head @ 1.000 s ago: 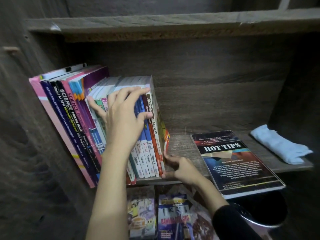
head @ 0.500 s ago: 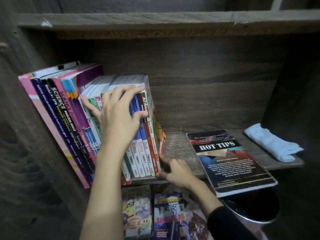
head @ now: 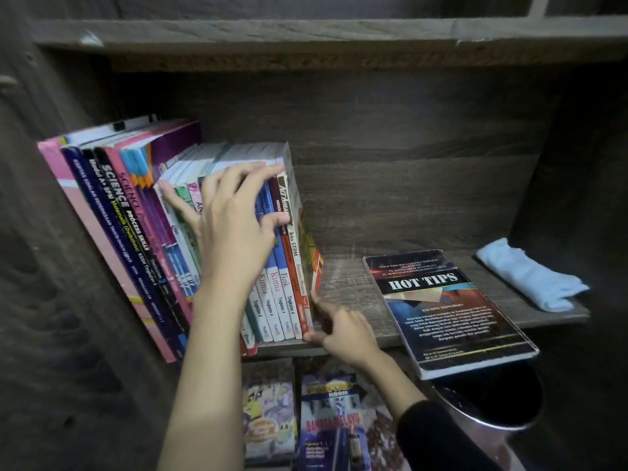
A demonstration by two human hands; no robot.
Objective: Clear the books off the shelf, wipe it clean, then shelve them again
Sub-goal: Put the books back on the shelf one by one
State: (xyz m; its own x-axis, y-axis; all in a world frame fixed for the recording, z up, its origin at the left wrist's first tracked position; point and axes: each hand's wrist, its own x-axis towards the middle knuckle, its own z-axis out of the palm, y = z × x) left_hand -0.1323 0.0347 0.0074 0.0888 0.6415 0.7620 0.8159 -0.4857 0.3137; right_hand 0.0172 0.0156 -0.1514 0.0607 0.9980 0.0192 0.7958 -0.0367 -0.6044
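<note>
A row of books (head: 136, 232) leans left on the wooden shelf (head: 346, 277), with tall pink and blue ones at the left and slim textbooks (head: 282, 294) at the right end. My left hand (head: 238, 229) lies across the slim spines, its fingertips curled over their tops and its thumb spread out to the left. My right hand (head: 339, 331) is at the foot of the end book, with the thumb on the spine's bottom and the fingers against its cover. A dark "HOT TIPS" book (head: 441, 311) lies flat to the right, overhanging the shelf's front edge.
A folded light-blue cloth (head: 530, 277) lies at the shelf's far right. The upper shelf board (head: 306, 39) is close above. More books (head: 326, 419) are below the shelf. A black round container (head: 492, 402) stands under the flat book. A wooden side wall (head: 51, 300) is on the left.
My right hand has moved up and in against the bottom of the end book. My left hand stays on the spines, its fingers curled a little more over the tops.
</note>
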